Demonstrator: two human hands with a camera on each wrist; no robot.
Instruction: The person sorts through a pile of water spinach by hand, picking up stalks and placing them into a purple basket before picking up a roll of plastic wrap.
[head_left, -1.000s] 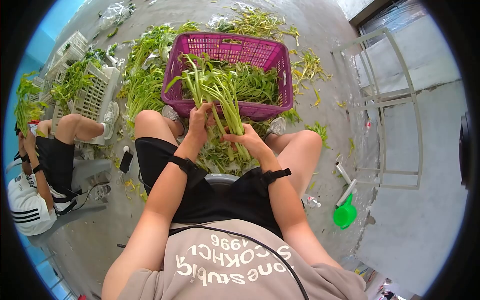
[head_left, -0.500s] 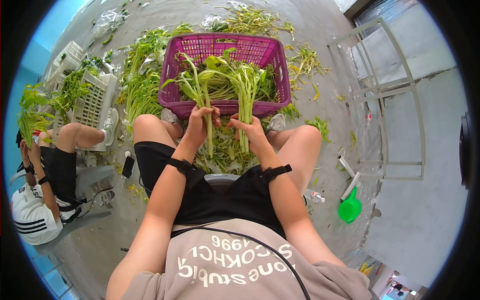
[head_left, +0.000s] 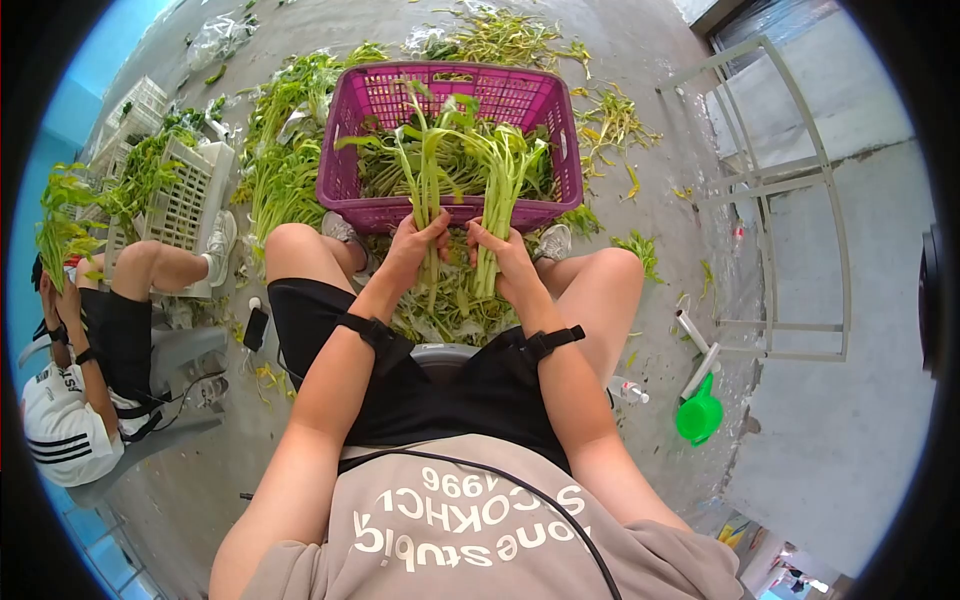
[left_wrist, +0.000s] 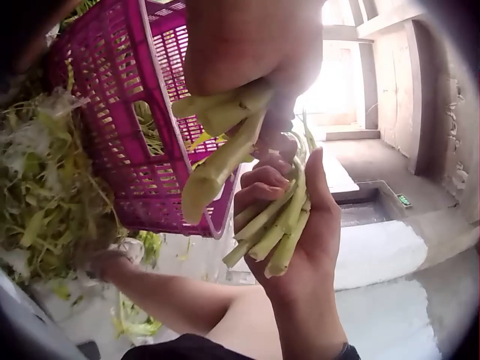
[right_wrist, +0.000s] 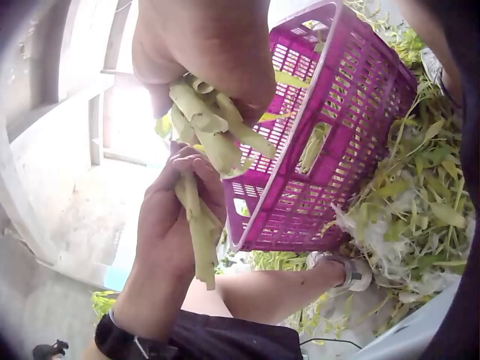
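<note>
Stalks (head_left: pixel 497 205) overhang a purple crate (head_left: pixel 375 212) of greens (head_left: pixel 383 175).

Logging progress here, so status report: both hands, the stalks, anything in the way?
Left hand gripping green stalks. Right hand gripping second bunch. Leafy tops over purple crate; nothing visibly blocking.

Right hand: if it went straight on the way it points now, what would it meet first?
Most likely the near wall of the purple plastic crate, just ahead of the right hand; height is hard to judge, so it might pass above that wall instead.
</note>
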